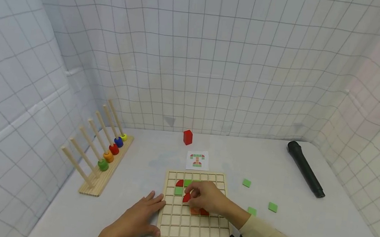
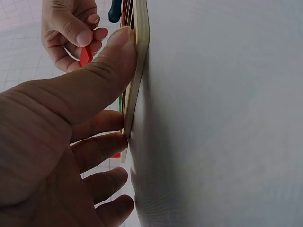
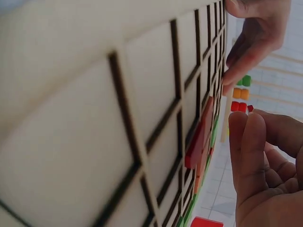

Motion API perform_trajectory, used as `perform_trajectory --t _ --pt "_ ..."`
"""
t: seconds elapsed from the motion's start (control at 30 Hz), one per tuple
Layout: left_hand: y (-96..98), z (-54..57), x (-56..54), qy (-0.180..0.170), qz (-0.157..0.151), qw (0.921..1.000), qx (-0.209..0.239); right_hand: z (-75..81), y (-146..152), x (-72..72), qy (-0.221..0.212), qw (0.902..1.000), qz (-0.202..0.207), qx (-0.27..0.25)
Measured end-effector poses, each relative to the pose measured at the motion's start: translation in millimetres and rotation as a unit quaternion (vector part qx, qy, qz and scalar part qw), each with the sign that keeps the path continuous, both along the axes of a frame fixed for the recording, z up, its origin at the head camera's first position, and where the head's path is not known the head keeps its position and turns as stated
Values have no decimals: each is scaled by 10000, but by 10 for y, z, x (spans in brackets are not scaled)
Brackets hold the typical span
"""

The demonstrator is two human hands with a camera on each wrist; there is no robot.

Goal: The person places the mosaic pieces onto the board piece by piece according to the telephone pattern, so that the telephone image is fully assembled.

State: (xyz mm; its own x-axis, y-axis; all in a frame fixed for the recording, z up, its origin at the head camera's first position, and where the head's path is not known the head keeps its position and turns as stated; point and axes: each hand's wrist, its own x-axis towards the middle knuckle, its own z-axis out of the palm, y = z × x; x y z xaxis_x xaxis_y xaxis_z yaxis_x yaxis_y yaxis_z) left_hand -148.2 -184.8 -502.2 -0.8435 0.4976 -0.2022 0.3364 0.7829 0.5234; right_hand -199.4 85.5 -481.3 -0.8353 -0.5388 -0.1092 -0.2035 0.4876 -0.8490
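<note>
My right hand [image 1: 207, 196] pinches a red quarter-round tile [image 1: 186, 197] between thumb and fingertips, over the middle of a wooden grid board [image 1: 175, 220]. The left wrist view shows the red tile [image 2: 85, 56] held up off the board. Along the board's left edge rests my left hand [image 1: 140, 216], its fingers spread and its thumb near the front corner. On the grid lie another red rounded tile [image 1: 180, 183], green tiles [image 1: 178, 190] and an orange tile [image 1: 195, 211] beside a red one [image 1: 204, 212]. Part of the grid is hidden under my right hand.
Behind the board lies a pattern card [image 1: 206, 157], with a red block [image 1: 188, 137] beyond it. A wooden peg stand [image 1: 92, 190] with coloured beads stands left. To the right are loose green tiles [image 1: 273, 207] and a black microphone-shaped object [image 1: 305, 169].
</note>
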Motion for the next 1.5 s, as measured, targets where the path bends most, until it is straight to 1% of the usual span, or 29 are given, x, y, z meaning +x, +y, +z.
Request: perform_trajectory --t 0.13,0.17,0.27,0.4,0.47,0.57,0.83,1.1,1.2,1.37,1.43,1.5 --pt "-3 9 2 7 27 10000 27 -44 -37 39 -182 9998 35 -110" --pt "-4 13 2 7 38 10000 32 -51 -43 44 -171 9998 39 -57" --pt "1 29 3 -6 60 10000 43 -63 -62 62 58 9997 130 198" --pt "9 32 -1 -24 61 10000 26 -73 -91 92 555 9954 327 710" --pt "14 28 -2 -23 61 10000 11 -77 -101 110 676 9933 381 862" --pt "15 17 -4 4 59 10000 -7 -97 -105 129 724 9920 377 967" --pt "2 2 4 75 54 9999 61 -141 -87 145 754 9917 371 969" --pt "15 8 9 -3 105 9999 4 -140 -80 148 704 9925 380 926" --pt "13 6 9 58 84 9999 0 -134 -77 151 674 9930 369 900" --pt "12 5 7 61 61 10000 28 -123 -67 157 500 9948 350 809" --pt "15 8 7 26 61 10000 34 -101 -58 152 425 9958 324 743" --pt "16 9 8 19 62 10000 17 -62 -29 134 447 9964 284 658"
